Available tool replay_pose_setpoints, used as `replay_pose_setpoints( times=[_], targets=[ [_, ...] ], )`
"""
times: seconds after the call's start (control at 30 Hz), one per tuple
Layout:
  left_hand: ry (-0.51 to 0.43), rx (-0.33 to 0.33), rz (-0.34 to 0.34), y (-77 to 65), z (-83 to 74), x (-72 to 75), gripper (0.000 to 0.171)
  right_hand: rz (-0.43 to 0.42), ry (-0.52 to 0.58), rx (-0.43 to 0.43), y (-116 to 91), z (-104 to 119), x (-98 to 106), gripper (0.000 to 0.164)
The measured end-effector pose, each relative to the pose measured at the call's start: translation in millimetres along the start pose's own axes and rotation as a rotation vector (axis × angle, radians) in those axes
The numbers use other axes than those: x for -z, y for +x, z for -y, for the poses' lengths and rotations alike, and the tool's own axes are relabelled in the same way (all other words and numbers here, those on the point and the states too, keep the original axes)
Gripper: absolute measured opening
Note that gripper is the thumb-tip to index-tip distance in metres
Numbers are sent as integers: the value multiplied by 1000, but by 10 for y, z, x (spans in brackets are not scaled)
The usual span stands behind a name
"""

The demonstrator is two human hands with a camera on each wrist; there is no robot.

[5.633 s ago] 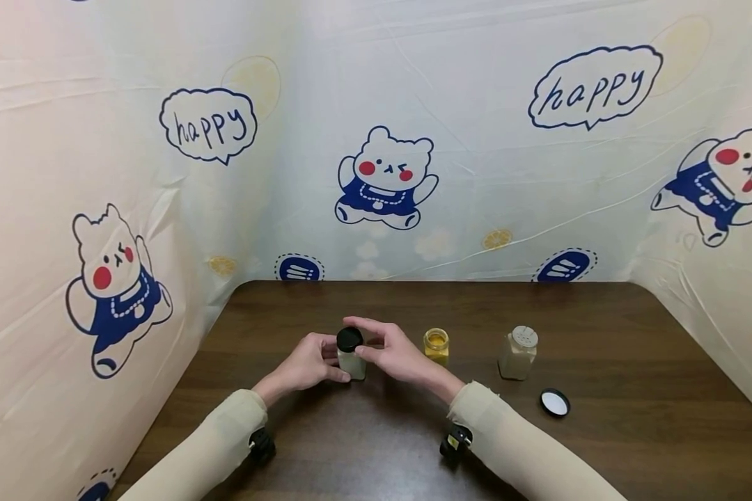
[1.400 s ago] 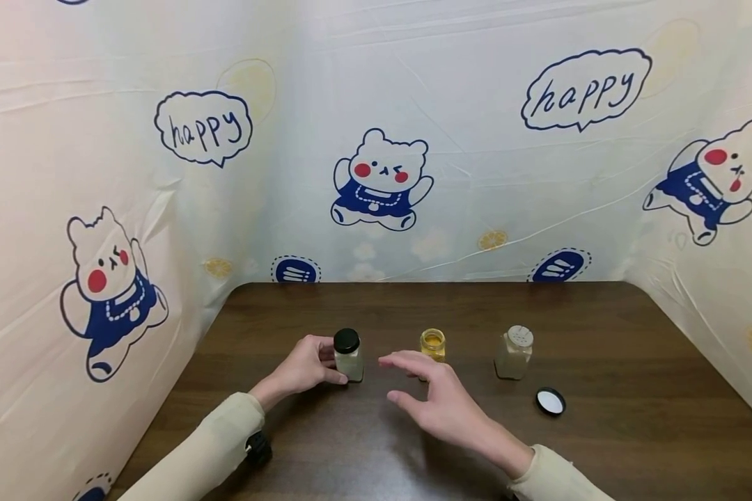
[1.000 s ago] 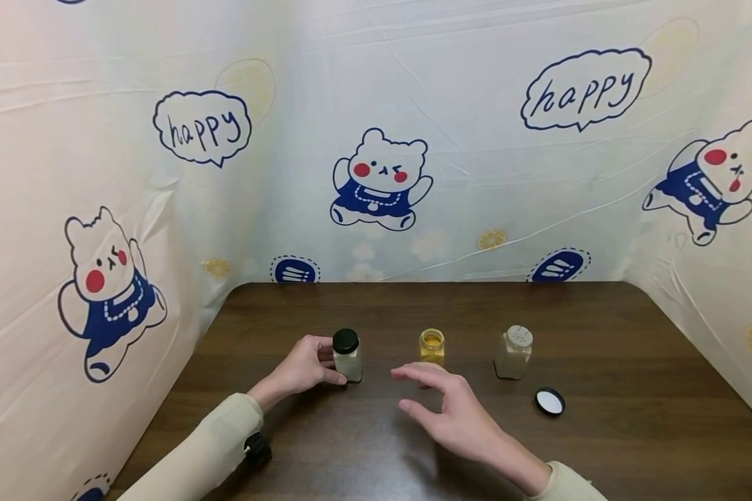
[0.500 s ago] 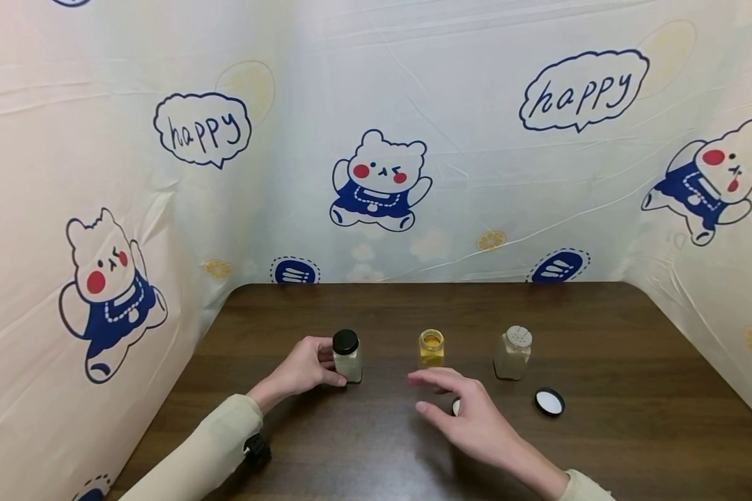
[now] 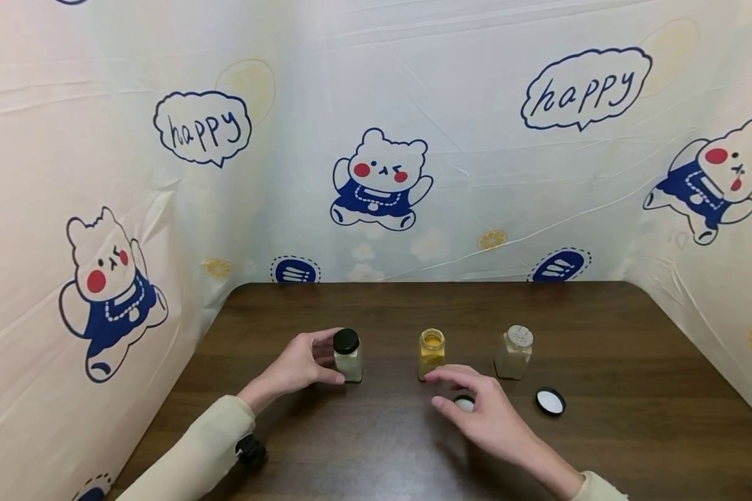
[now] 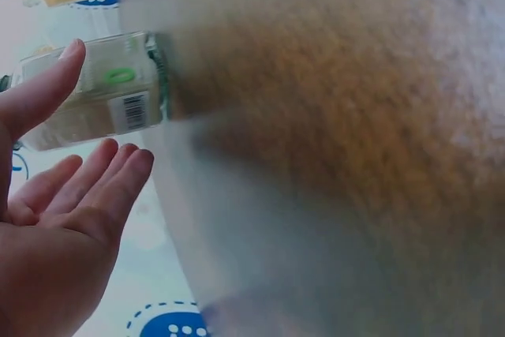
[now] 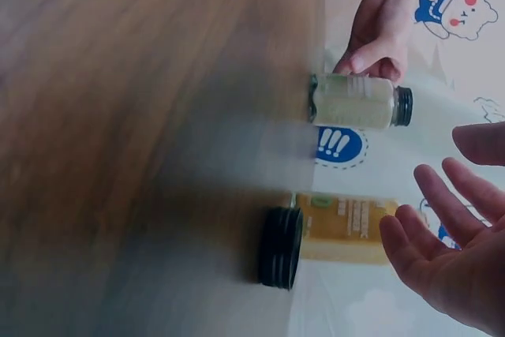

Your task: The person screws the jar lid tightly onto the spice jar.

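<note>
A small square glass jar (image 5: 349, 365) of pale contents stands upright, a black cap (image 5: 347, 340) on it. Beside it is my left hand (image 5: 294, 365); in the left wrist view its thumb overlaps the jar and its straight fingers are spread apart from the glass. My right hand (image 5: 489, 410) hovers with loose, parted fingers in front of an uncapped jar of yellow powder (image 5: 432, 346). Partly hidden behind that hand lies a black lid (image 5: 464, 401); the right wrist view shows this lid (image 7: 278, 249) at the foot of the yellow jar (image 7: 339, 226), with nothing between the fingers.
A third jar (image 5: 514, 356) with a perforated shaker top stands right of the yellow one. Another black lid (image 5: 550, 401), white inside up, lies in front of it. The brown table (image 5: 351, 445) meets a printed curtain (image 5: 476, 174) at the back.
At first both hands were at the capped jar. The right hand has since left its cap and moved right and nearer, over the lid. The left fingers have just spread off the jar.
</note>
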State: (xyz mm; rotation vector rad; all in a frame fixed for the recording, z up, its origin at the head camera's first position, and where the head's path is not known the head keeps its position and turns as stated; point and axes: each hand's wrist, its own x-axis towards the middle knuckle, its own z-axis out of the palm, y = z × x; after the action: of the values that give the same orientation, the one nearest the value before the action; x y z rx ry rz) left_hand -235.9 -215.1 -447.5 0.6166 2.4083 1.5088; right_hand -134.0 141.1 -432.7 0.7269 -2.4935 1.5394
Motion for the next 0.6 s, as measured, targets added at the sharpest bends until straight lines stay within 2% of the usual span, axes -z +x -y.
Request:
replay_pose_setpoints(
  times=[0.17,0.3,0.47,0.6],
  targets=[
    [72,12,-63,-26,-78,43,87,-7,-1,-5,-12,-44,23,29],
    [90,7,-97,-49,-138,76,83,-2,-20,-18,-22,-78,41,31],
    [97,-18,-124,-70,-220,104,82,-6,-47,-60,-30,-94,74,33],
    [151,-49,-160,-83,-305,103,88,-9,-67,-57,-38,-99,89,30]
  ],
)
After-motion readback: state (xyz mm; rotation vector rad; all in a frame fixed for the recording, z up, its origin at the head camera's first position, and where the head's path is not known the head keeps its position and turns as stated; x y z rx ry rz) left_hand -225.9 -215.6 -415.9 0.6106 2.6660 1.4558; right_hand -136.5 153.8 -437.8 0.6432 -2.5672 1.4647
